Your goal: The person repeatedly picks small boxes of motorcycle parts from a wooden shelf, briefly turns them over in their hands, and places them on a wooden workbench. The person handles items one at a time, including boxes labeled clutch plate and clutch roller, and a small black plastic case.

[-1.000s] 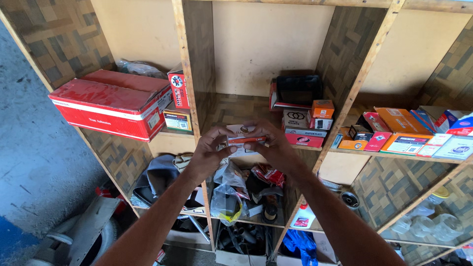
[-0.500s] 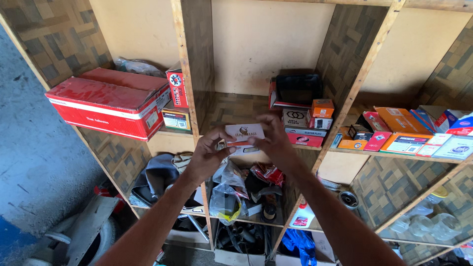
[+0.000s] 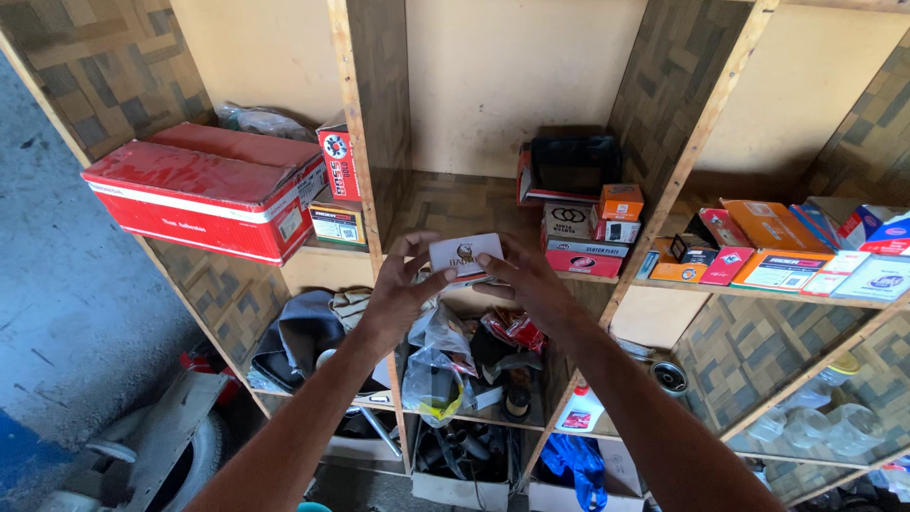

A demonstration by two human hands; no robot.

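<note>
My left hand (image 3: 398, 296) and my right hand (image 3: 533, 283) together hold a small white box (image 3: 464, 254) with a dark emblem on its face. The box is raised in front of the middle shelf of a wooden shelving unit (image 3: 365, 142). My left thumb and fingers pinch its left edge, and my right fingers grip its right and lower edge. A thin reddish strip shows under the box. Just beyond my right hand stands a stack of small red, white and orange boxes (image 3: 590, 232).
A large red carton (image 3: 204, 194) lies on the left shelf beside smaller boxes (image 3: 338, 194). Orange, red and blue packs (image 3: 787, 251) fill the right shelf. Plastic bags and parts (image 3: 455, 356) crowd the lower compartment. A white bottle (image 3: 580, 412) stands below.
The white box turned its face toward me and rose slightly between my hands; before, only its thin red edge showed. My hands stayed in front of the middle shelf.
</note>
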